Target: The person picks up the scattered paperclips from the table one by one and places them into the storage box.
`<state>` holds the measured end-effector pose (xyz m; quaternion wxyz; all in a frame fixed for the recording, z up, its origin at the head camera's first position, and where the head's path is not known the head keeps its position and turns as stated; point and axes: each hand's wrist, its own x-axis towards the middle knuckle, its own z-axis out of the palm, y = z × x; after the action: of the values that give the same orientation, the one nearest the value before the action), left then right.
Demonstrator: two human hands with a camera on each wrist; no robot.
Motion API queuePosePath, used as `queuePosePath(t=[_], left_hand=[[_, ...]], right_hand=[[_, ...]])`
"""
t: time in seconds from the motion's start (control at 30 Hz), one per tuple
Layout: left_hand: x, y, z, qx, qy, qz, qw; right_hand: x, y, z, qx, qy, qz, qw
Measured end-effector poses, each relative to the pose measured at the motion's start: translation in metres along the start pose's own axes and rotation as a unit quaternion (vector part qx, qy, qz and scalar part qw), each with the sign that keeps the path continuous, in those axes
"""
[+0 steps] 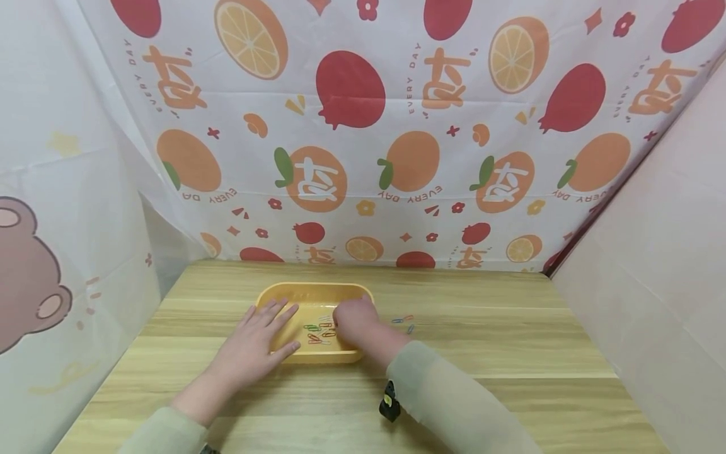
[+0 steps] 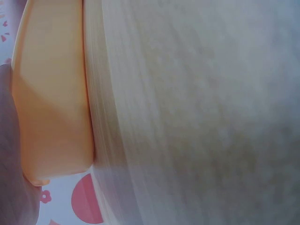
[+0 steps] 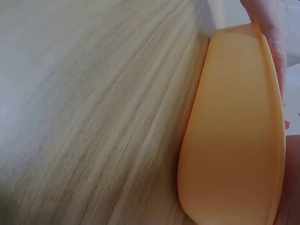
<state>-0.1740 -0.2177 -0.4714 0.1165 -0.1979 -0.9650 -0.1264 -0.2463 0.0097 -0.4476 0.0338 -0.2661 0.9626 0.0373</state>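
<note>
A shallow yellow tray [image 1: 315, 292] sits on the wooden table [image 1: 510, 340] in the head view. Several coloured paper clips [image 1: 319, 331] lie inside it. My left hand [image 1: 266, 331] lies flat with fingers spread over the tray's left rim. My right hand [image 1: 347, 321] is curled over the right part of the tray, knuckles up, fingertips down by the clips and hidden. The left wrist view shows the tray's outer wall [image 2: 51, 103]. In the right wrist view a finger [image 3: 273, 33] lies along the tray's rim [image 3: 234, 131].
A few loose paper clips [image 1: 404, 321] lie on the table just right of the tray. Fruit-printed cloth [image 1: 363, 126] hangs behind, with plain sheets at both sides. A black wrist strap [image 1: 389, 401] sits on my right sleeve.
</note>
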Motion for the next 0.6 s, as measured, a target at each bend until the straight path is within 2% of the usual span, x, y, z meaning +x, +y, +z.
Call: queuePosePath(t=[0.33, 0.6], left_hand=[[0.0006, 0.0005, -0.0005, 0.001, 0.004, 0.003, 1.0], [-0.0003, -0.0004, 0.0008, -0.002, 0.006, 0.006, 1.0]], right_hand=[[-0.0026, 0.0012, -0.0034, 0.011, 0.005, 0.004, 1.0], [-0.0015, 0.0068, -0.0012, 0.056, 0.027, -0.012, 0.998]])
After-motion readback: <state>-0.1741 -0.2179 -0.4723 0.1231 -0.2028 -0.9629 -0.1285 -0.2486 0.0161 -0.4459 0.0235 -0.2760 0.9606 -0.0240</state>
